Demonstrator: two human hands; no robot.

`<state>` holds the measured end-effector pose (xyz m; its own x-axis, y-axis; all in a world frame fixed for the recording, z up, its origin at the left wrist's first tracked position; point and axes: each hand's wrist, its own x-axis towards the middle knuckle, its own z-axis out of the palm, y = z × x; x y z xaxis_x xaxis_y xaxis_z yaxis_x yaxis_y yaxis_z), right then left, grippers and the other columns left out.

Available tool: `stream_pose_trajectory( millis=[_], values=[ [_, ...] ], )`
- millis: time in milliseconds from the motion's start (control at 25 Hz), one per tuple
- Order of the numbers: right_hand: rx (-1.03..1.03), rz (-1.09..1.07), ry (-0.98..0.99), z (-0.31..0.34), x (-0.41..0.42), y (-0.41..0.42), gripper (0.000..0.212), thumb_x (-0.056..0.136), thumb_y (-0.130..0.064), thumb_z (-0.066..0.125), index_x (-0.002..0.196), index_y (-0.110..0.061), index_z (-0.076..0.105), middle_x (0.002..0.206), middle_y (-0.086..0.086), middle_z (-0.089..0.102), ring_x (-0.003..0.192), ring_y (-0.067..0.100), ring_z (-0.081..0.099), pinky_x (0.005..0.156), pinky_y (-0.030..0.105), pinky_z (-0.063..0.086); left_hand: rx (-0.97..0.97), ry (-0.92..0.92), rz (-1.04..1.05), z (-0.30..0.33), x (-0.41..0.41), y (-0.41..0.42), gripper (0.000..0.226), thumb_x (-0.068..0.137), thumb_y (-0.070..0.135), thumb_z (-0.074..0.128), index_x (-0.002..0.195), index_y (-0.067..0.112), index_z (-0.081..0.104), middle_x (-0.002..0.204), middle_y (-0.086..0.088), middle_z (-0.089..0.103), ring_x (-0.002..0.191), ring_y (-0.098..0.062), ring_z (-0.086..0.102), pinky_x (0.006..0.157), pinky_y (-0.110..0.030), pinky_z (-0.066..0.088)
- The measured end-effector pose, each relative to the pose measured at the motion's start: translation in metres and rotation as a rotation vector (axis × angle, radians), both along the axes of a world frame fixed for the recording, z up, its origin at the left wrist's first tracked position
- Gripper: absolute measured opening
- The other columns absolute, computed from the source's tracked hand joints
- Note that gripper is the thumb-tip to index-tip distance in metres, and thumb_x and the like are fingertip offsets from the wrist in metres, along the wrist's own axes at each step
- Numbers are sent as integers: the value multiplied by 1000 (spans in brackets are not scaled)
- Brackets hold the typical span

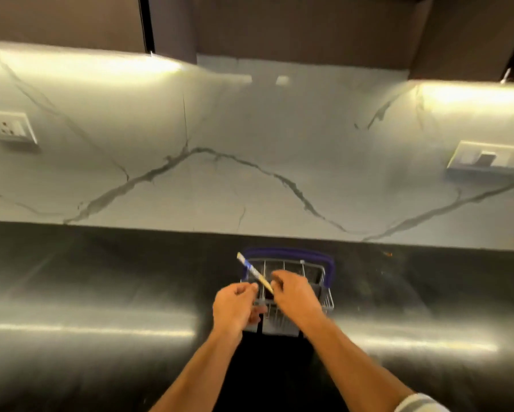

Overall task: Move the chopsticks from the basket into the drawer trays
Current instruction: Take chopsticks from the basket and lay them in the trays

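Dark, glossy stone countertop (107, 292) across the lower half, streaked with long pale reflections from the lights above. Behind it a grey-white marble backsplash (250, 129), crossed by dark veins in a broad wavy line. Brown wall cabinets (309, 25) overhead, with warm strip lighting glowing beneath them at left and right. White socket plate (10, 128) on the backsplash at far left; a second switch plate (487, 159) at far right.

Near the counter's front edge, a small wire basket (328, 301) with a blue handle (327, 263) folded toward the back. Right hand (294, 295) over the basket, fingers curled, pinching the lower end of a paper-wrapped pair of chopsticks (251, 270), white with blue print, raised and tilted up to the left above the basket's left rim. Left hand (235, 307) just beside, at the basket's left edge, fingers curled; whether grasping anything, cannot tell. Striped sleeve (416, 402) at the lower right corner. Everything slightly blurred.
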<state>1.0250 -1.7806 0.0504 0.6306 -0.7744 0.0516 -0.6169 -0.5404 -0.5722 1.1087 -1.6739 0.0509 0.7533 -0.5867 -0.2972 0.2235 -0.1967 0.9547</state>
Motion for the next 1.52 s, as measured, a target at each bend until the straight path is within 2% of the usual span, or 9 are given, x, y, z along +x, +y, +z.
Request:
stream_pose_trajectory(
  millis=[120, 240, 400, 480, 720, 880, 1120, 1320, 1520],
  values=[
    [26, 101, 201, -6, 28, -23, 11, 91, -26, 57, 97, -22, 65, 102, 4, 68, 94, 26, 66, 87, 37, 53, 143, -155, 4, 2, 8, -27, 14, 95, 21, 63, 90, 12, 73, 71, -1, 71, 41, -2, 65, 39, -16, 49],
    [2, 154, 218, -11, 32, -33, 21, 92, -29, 54, 107, -24, 69, 107, 3, 67, 99, 23, 64, 93, 39, 52, 246, -261, 1, 1, 14, -37, 17, 95, 29, 62, 93, 18, 74, 72, 5, 67, 46, -2, 60, 48, -12, 49],
    [-6, 182, 75, 0, 20, -32, 24, 97, -29, 52, 101, -21, 75, 102, 1, 70, 93, 15, 66, 86, 28, 54, 164, -283, -65, 15, 13, -37, 15, 97, 23, 60, 93, 14, 72, 71, 5, 68, 40, 6, 62, 39, -7, 41],
    [-5, 147, -48, 18, 10, -27, 21, 97, -31, 55, 102, -27, 75, 98, -6, 72, 88, 8, 67, 81, 20, 53, 120, -345, -129, 31, 14, -35, 13, 96, 24, 62, 97, 18, 73, 79, 3, 75, 50, -5, 71, 40, -11, 44],
    [10, 78, -512, 122, -20, -11, 17, 91, -20, 68, 89, -35, 77, 86, -7, 78, 77, 6, 72, 80, 32, 60, -58, -555, -330, 152, 19, -25, 9, 92, 23, 68, 90, 16, 72, 78, -3, 77, 60, -16, 75, 39, -16, 45],
    [-41, 71, -729, 215, -34, 3, 12, 89, -22, 71, 86, -29, 80, 81, -6, 77, 76, 7, 71, 78, 28, 59, -198, -722, -376, 257, 14, -12, 7, 89, 24, 71, 92, 18, 74, 80, -2, 78, 61, -14, 73, 45, -17, 48],
    [-95, 94, -827, 291, -56, 21, 10, 89, -24, 69, 88, -25, 79, 80, -2, 76, 75, 14, 69, 74, 28, 60, -259, -909, -368, 338, -10, 9, 12, 89, 27, 71, 96, 18, 75, 80, -2, 77, 58, -12, 72, 47, -17, 51],
    [-98, 86, -823, 300, -62, 25, 9, 89, -24, 70, 86, -26, 78, 81, 0, 76, 77, 18, 70, 78, 35, 61, -244, -923, -358, 348, -19, 14, 15, 88, 27, 72, 100, 18, 75, 85, -3, 77, 61, -14, 73, 47, -17, 50],
    [-47, 55, -825, 299, -69, 29, 9, 89, -24, 69, 86, -22, 77, 81, 0, 75, 79, 18, 70, 73, 29, 59, -254, -914, -340, 343, -22, 16, 17, 89, 27, 71, 103, 17, 74, 87, -2, 77, 60, -14, 73, 49, -18, 53]
  ],
)
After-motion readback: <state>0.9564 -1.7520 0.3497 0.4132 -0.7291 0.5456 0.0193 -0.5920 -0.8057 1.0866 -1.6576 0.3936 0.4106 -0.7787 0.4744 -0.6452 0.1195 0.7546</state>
